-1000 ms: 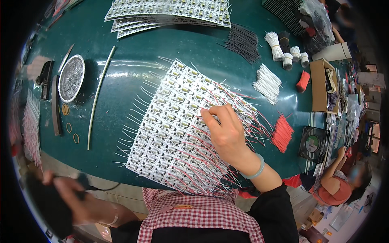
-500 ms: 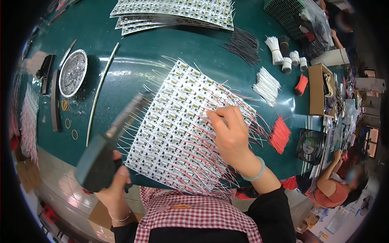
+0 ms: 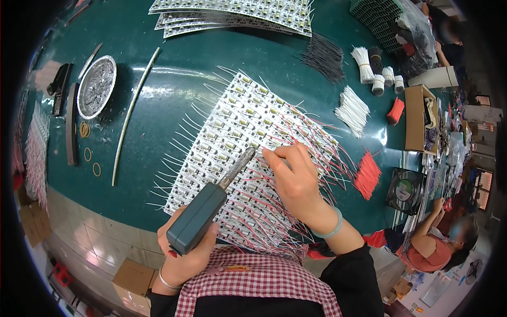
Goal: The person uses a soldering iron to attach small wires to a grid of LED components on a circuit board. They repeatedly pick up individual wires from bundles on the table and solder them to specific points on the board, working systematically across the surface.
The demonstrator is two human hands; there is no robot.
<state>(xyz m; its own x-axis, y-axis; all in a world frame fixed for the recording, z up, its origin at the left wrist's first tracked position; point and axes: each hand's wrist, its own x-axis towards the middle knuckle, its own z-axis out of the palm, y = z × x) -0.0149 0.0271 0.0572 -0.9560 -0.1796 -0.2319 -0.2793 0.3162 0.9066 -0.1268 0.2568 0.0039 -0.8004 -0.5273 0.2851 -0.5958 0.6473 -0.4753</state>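
Note:
A panel of joined white circuit boards lies tilted on the green table in front of me. White wires stick out along its left edge, and red and white wires trail over its right part. My left hand is wrapped round the dark green body of a soldering gun. The gun's metal tip reaches over the panel, close to my right fingertips. My right hand is above the panel with thumb and forefinger pinched on what looks like a thin wire, mostly hidden by the fingers.
Stacked board panels lie at the far side. Black wires, white wires and red wires sit in piles to the right, near a fan. A metal bowl and a pale rod are at left.
The soldering gun has swung right in my left hand, from beside the panel to over it, its tip now near my right fingers. My right hand has shifted slightly left.

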